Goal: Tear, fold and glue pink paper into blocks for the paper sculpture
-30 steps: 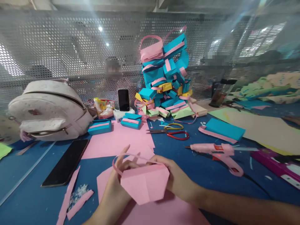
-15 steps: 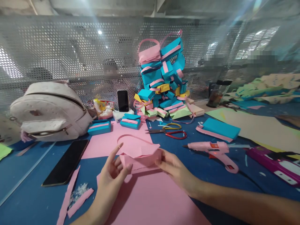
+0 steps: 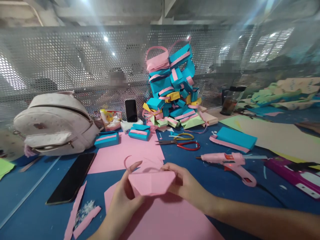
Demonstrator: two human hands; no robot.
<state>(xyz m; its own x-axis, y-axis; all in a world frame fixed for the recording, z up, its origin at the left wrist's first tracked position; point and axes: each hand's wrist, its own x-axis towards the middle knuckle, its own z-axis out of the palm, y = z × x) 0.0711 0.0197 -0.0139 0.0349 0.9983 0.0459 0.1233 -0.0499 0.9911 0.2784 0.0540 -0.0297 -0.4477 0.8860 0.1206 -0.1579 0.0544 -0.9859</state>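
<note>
A small pink paper bag with a folded flap and a thin curved strip handle is held between both my hands, above a large pink paper sheet. My left hand grips its left side, thumb on the lower front and fingers behind. At the right end, my right hand pinches the bag, its fingertips partly hidden behind it. The flap faces me, with a crease down its middle. Beyond the bag, another pink sheet lies flat on the blue table.
Scissors, a pink glue gun and a blue paper box lie to the right. On the left are a black phone, paper strips and a white backpack. Stacked paper bags rise at the back.
The pink bag has been tilted so its flap now faces me and covers the front. My left fingers have closed in around its left side.
</note>
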